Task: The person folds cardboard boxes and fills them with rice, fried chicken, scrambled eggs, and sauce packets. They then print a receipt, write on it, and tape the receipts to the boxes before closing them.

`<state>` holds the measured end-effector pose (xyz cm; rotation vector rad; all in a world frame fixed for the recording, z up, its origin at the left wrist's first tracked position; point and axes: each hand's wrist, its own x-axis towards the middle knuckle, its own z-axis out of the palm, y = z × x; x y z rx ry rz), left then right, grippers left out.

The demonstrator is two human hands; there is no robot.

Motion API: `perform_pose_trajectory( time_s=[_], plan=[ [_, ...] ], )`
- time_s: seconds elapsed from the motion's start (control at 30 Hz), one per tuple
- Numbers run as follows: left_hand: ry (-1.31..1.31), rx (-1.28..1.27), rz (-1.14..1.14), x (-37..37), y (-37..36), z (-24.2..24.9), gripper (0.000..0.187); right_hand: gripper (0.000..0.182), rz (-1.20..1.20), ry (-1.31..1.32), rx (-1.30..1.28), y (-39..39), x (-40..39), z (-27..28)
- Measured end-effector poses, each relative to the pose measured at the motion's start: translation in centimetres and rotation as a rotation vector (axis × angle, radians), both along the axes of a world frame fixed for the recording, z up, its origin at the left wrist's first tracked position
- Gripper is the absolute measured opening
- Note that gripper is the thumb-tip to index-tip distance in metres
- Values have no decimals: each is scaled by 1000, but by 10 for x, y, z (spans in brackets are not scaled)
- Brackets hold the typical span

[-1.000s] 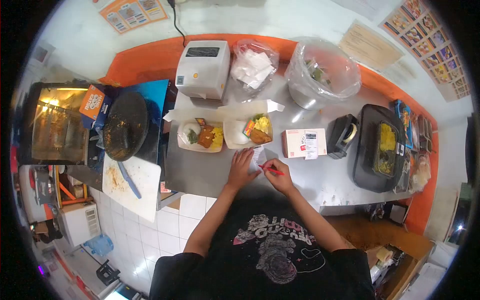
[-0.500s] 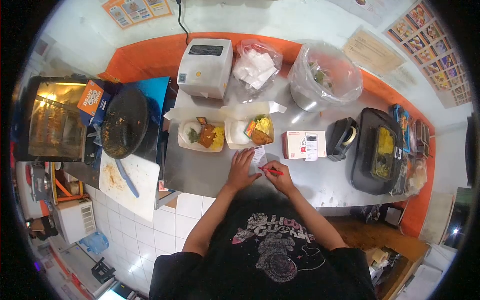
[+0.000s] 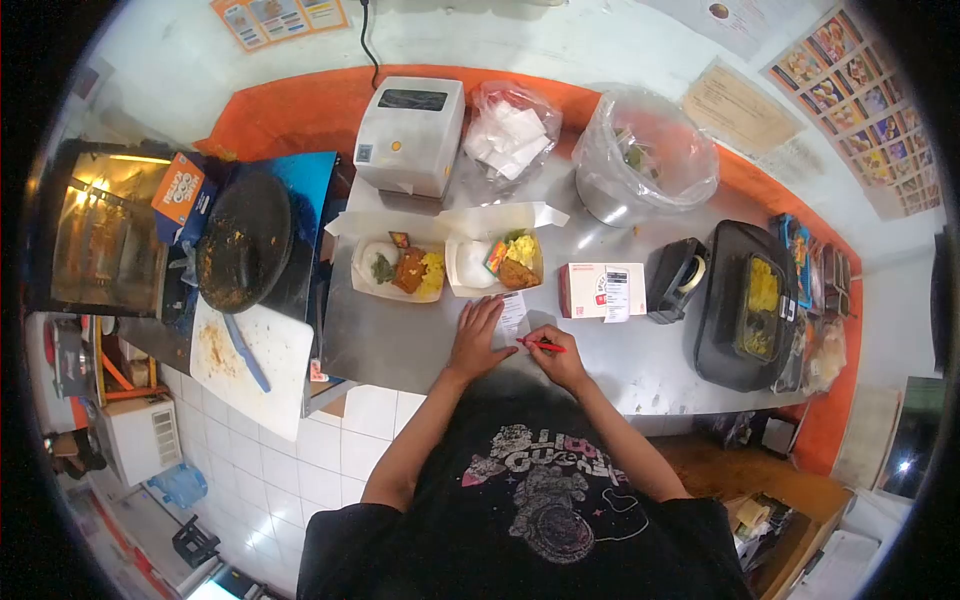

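Note:
My left hand [image 3: 478, 340] lies flat with its fingers stretched out, at the left edge of a printed paper slip [image 3: 513, 313] on the steel counter. In my right hand [image 3: 556, 362] is a red pen [image 3: 547, 346], its tip at the lower part of the slip. Just beyond the hands stand two open food boxes, a left one [image 3: 378, 228] and a right one [image 3: 507, 216], with rice, browned pieces and yellow food inside. To the right sits a closed box [image 3: 581, 290] with a printed label [image 3: 615, 293] on it.
A label printer [image 3: 408, 135], a bag of tissues [image 3: 508, 140] and a plastic-lined bin [image 3: 610, 200] stand at the back. Rightward are a tape dispenser [image 3: 680, 280] and a black container [image 3: 722, 320]. On the left, a knife [image 3: 246, 354] lies on a cutting board [image 3: 280, 405] near a dark pan [image 3: 245, 240].
The whole view has shifted slightly to the left. Both hands stay at the slip, and the pen remains in my right hand with hardly any movement.

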<state>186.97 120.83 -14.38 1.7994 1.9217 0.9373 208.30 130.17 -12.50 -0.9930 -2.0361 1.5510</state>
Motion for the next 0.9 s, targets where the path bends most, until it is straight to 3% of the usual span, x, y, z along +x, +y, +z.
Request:
perform_pose_trajectory(
  time_s=[0.13,0.2,0.23,0.27,0.33,0.37,0.4,0.43,0.5,0.57,0.63,0.7,0.73,0.8,0.9],
  plan=[
    [-66,33,16,-3,0,-5,84,16,35,-65,99,3,0,10],
    [-102,57,36,-8,0,-12,74,28,43,-59,487,4,-7,18],
    [-228,24,227,-11,-1,-16,65,28,43,-62,483,3,-9,21],
    [-351,-11,419,-12,-1,-17,57,33,-15,-64,233,6,-19,42],
    [-396,-74,546,-16,9,-9,54,38,-71,-61,-19,20,-33,55],
    [-442,-132,673,-19,15,-1,52,42,-85,-169,331,29,-36,55],
    [-440,-134,678,-26,21,9,52,46,-97,-275,681,37,-42,59],
    [-426,-159,691,-33,28,19,52,46,-95,-272,677,48,-50,63],
    [-407,-184,701,-41,37,25,53,51,-365,-118,670,74,-71,94],
    [-257,-182,724,-46,47,24,56,55,-372,-112,729,99,-85,109],
    [-290,-129,745,-55,55,2,53,59,-382,-106,793,120,-90,115],
    [-327,-77,765,-64,62,5,50,67,-199,-202,209,138,-87,118],
    [-407,-46,728,-68,61,7,48,67,-205,-202,209,139,-84,117],
    [-487,-16,692,-74,56,10,46,73,83,-378,343,130,-73,112],
    [-576,-46,544,-80,42,10,48,78,121,-373,433,86,-54,94]
  ],
)
